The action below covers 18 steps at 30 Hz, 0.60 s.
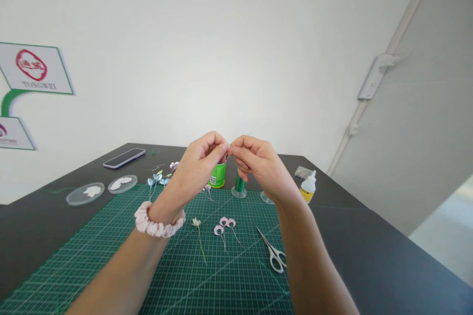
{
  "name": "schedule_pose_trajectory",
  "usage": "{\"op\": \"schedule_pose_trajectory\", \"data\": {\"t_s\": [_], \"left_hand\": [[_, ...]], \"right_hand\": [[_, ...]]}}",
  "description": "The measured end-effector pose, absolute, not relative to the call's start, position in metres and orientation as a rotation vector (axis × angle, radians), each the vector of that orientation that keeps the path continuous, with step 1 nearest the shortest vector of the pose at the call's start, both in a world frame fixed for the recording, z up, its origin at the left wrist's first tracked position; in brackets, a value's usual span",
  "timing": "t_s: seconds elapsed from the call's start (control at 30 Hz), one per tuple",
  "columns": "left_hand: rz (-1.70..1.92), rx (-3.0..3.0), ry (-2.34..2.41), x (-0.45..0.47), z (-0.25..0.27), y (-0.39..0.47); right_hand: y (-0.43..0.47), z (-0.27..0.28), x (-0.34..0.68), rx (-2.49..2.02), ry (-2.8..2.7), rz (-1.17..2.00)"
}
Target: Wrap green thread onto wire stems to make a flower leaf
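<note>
Above the far part of the green cutting mat [236, 280], my left hand [195, 167] and my right hand [261, 161] meet fingertip to fingertip. Both are closed in a pinch on something tiny, too small and hidden to name. Below them lie several pink wire-stemmed petals [219, 230], with a small white flower [196, 223] on a green stem to their left. White-handled scissors [274, 256] rest beside my right forearm. Behind the hands stand a green can [218, 177], partly covered by my left hand, and a spool of green thread [239, 186].
A glue bottle [308, 188] stands at the right, near a small clear box [303, 173]. Left of the mat are two clear dishes [74, 199] with white pieces. Blue wire flowers [155, 178] lie behind my left wrist. A phone [124, 157] sits at the far left.
</note>
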<state>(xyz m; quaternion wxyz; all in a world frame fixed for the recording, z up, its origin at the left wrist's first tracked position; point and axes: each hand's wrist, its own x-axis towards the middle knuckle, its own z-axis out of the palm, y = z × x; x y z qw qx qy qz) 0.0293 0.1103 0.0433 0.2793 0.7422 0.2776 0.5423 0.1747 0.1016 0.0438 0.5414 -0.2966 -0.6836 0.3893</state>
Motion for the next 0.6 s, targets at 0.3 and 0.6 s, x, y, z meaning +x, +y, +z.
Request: {"op": "schedule_pose_trajectory", "data": {"t_s": [0.3,0.6], "left_hand": [[1.535,2.19,0.901,0.0291,0.0424,0.1086],[1.628,2.311,0.938,0.0294,0.0423,0.1048]], "right_hand": [[0.0988,0.0473,0.1724,-0.688,-1.593,0.969],[0.0971,0.0482,0.1711,-0.679,-1.557,0.972]]}}
